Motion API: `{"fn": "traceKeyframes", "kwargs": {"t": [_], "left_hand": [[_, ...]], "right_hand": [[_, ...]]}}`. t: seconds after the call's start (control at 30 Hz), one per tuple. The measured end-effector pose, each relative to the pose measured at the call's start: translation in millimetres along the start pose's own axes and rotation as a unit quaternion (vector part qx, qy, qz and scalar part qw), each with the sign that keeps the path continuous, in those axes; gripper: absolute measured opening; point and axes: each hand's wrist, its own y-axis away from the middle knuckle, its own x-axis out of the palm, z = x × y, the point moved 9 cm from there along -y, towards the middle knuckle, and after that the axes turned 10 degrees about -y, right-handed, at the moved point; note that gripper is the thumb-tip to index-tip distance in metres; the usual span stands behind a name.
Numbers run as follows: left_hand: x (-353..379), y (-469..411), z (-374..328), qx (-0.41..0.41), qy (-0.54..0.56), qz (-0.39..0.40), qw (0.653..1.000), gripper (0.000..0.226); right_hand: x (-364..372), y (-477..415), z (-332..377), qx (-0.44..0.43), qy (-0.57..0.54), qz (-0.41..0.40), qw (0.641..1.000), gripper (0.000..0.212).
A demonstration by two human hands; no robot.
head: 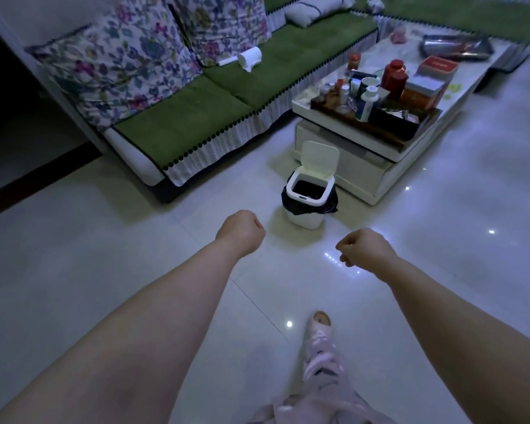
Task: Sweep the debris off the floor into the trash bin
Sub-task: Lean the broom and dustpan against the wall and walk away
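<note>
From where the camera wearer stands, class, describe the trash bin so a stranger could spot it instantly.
Find the green sofa and the cluttered coffee table. On the floor by the table's near corner stands the trash bin. It is small and white, with its lid flipped up and a black liner.

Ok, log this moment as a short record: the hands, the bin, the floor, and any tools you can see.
left hand: closed in a fist, holding nothing
right hand: closed in a fist, holding nothing
trash bin: on the floor beside the coffee table, lid up, dark liner inside
floor: glossy pale tiles, no debris visible
broom or dustpan: none in view
sofa: green cover, floral cushions
</note>
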Motion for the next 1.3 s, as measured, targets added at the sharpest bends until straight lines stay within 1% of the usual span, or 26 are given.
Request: {"fn": "traceKeyframes", "kwargs": {"t": [0.07, 0.17, 0.27, 0.33, 0.47, 0.53, 0.57, 0.6, 0.63, 0.7, 0.83, 0.93, 1.03, 1.1, 1.13, 1.23, 1.3], "left_hand": [[-7, -43, -16, -0.004, 0.004, -0.007, 1.0, 0.017], [-12, -108, -41, -0.018, 0.017, 0.02, 0.999, 0.01], [-25, -179, -62, -0.039, 0.034, 0.024, 0.998, 0.02], [-31, -219, -73, -0.044, 0.043, 0.027, 0.998, 0.023], [-43, -314, -95, -0.033, 0.037, 0.039, 0.998, 0.025], [-42, -363, -106, -0.017, 0.02, 0.05, 0.998, 0.01], [-40, -390, -113, -0.007, 0.009, 0.053, 0.999, 0.013], [-37, -416, -118, -0.001, 0.0, 0.054, 0.999, 0.021], [-34, -434, -121, -0.003, -0.002, 0.062, 0.998, 0.025], [-22, -470, -130, 0.003, -0.012, 0.083, 0.996, 0.023], [3, -528, -148, 0.013, -0.043, 0.129, 0.991, 0.015], [27, -568, -161, 0.012, -0.055, 0.151, 0.987, 0.013], [56, -604, -170, 0.001, -0.061, 0.165, 0.984, 0.017], [79, -625, -178, -0.013, -0.071, 0.182, 0.981, 0.01], [88, -634, -181, -0.014, -0.077, 0.188, 0.979, 0.014], [118, -666, -190, -0.023, -0.087, 0.203, 0.975, 0.045], [138, -691, -197, -0.023, -0.089, 0.208, 0.974, 0.056]], "right_hand": [[-12, -40, 16, 0.0, -0.007, 0.002, 1.0, 0.018], [-25, -105, 39, 0.013, -0.009, 0.032, 0.999, 0.017], [-50, -170, 68, 0.022, -0.01, 0.024, 0.999, 0.02], [-61, -203, 88, 0.023, -0.006, 0.024, 0.999, 0.028], [-77, -281, 118, 0.04, -0.011, 0.004, 0.999, 0.028], [-83, -318, 128, 0.053, -0.006, -0.006, 0.999, 0.03], [-83, -338, 131, 0.06, -0.012, -0.012, 0.998, 0.031], [-82, -358, 133, 0.068, -0.018, -0.017, 0.997, 0.031], [-80, -373, 134, 0.078, -0.025, -0.018, 0.996, 0.028], [-75, -407, 129, 0.101, -0.041, -0.02, 0.994, 0.023], [-68, -463, 111, 0.156, -0.042, -0.026, 0.987, 0.03], [-67, -509, 98, 0.167, -0.027, -0.021, 0.985, 0.035], [-62, -560, 82, 0.167, -0.021, -0.005, 0.986, 0.032], [-59, -597, 67, 0.171, -0.009, 0.002, 0.985, 0.036], [-58, -610, 60, 0.176, -0.001, 0.002, 0.984, 0.041], [-54, -653, 44, 0.182, 0.015, 0.012, 0.983, 0.054], [-51, -677, 35, 0.186, 0.034, 0.025, 0.982, 0.061]]}}
